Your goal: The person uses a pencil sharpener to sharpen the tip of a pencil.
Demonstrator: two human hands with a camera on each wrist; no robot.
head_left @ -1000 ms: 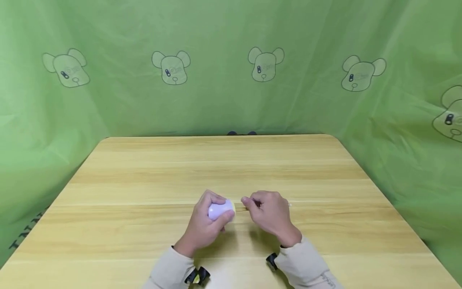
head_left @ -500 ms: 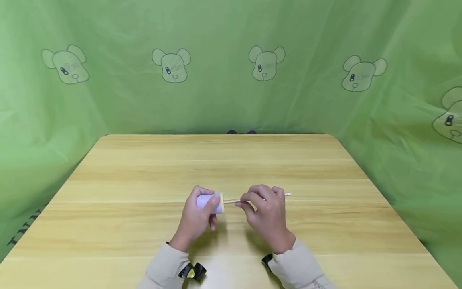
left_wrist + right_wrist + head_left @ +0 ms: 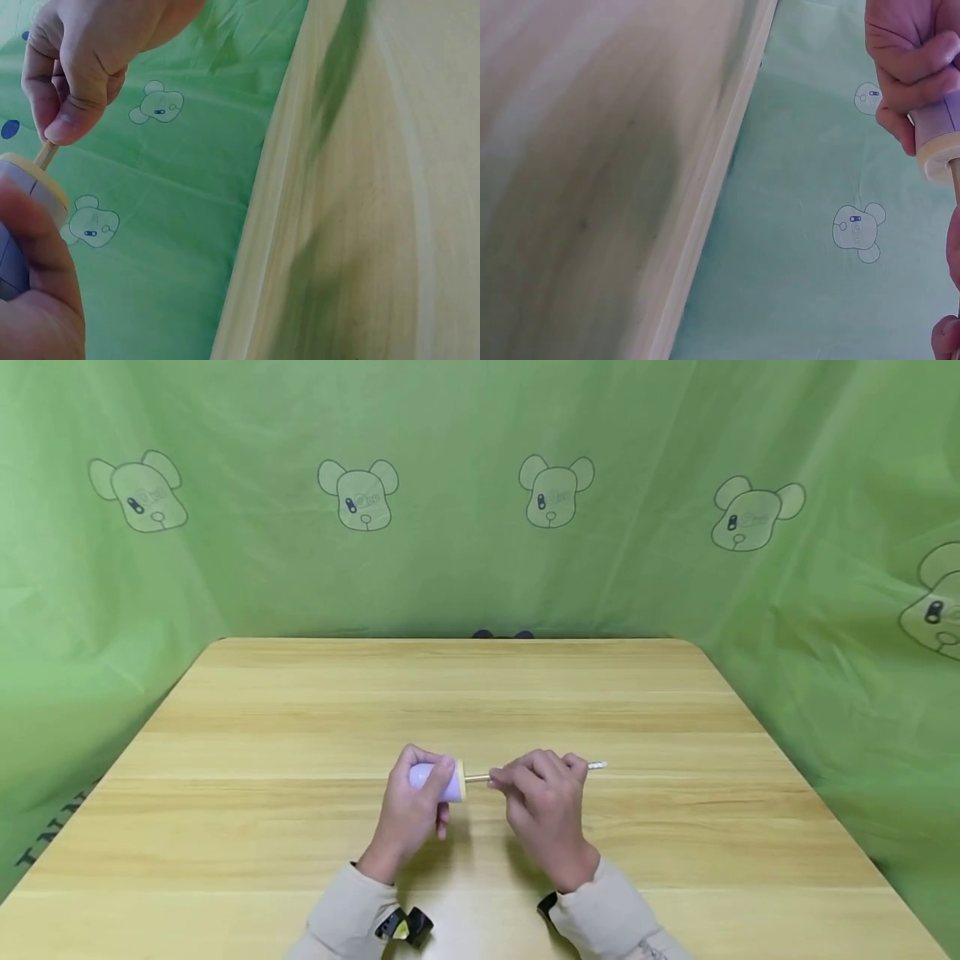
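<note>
My left hand (image 3: 405, 818) grips a small pale purple pencil sharpener (image 3: 454, 790), thumb on top, its yellow-rimmed end facing right. A pencil (image 3: 477, 778) enters that end, its tip hidden inside. With thumb and fingers my right hand (image 3: 546, 810) pinches the pencil a short way from the rim. The white eraser end (image 3: 597, 765) sticks out beyond the right hand. In the left wrist view the yellow rim (image 3: 52, 187) and the pinching fingertips (image 3: 66, 129) are close together. The right wrist view shows the sharpener's open end (image 3: 934, 159) around the pencil. Both things are held above the table.
A wood-grain table (image 3: 480, 693) lies beneath the hands. Green cloth (image 3: 450, 577) printed with bear heads hangs behind and at both sides. Black wrist devices (image 3: 405, 927) sit at both sleeves.
The sharpener and left hand have shifted left and slightly up, and the sharpener has levelled. My right hand has turned at the wrist on the pencil, whose eraser end now shows more.
</note>
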